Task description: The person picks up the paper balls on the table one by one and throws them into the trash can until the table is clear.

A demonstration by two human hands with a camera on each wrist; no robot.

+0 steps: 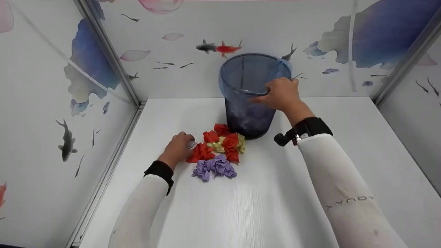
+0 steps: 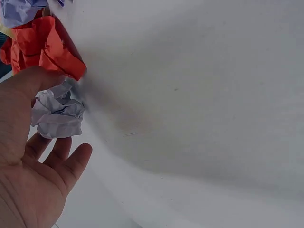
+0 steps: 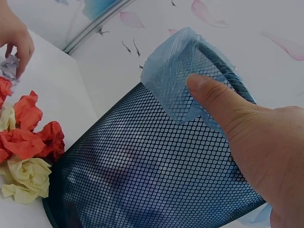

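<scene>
A mesh wastebasket (image 1: 248, 117) lined with a blue plastic bag (image 3: 171, 80) stands against the back wall. My right hand (image 1: 280, 94) grips its near right rim, the thumb (image 3: 211, 95) lying over the folded bag edge outside; the other fingers are hidden in the right wrist view. Left of the basket, my left hand (image 1: 177, 148) pinches a crumpled white paper ball (image 2: 59, 109) between thumb and fingers, low over the table. Right beside that ball lies a crumpled red paper (image 2: 42, 50), part of a pile of several red ones.
Crumpled yellow paper (image 1: 241, 144) sits among the red, close to the basket's base. Purple paper balls (image 1: 220, 167) lie at the pile's near side. The white table (image 1: 241, 213) is bounded by printed wall panels (image 1: 172, 75) behind and at both sides.
</scene>
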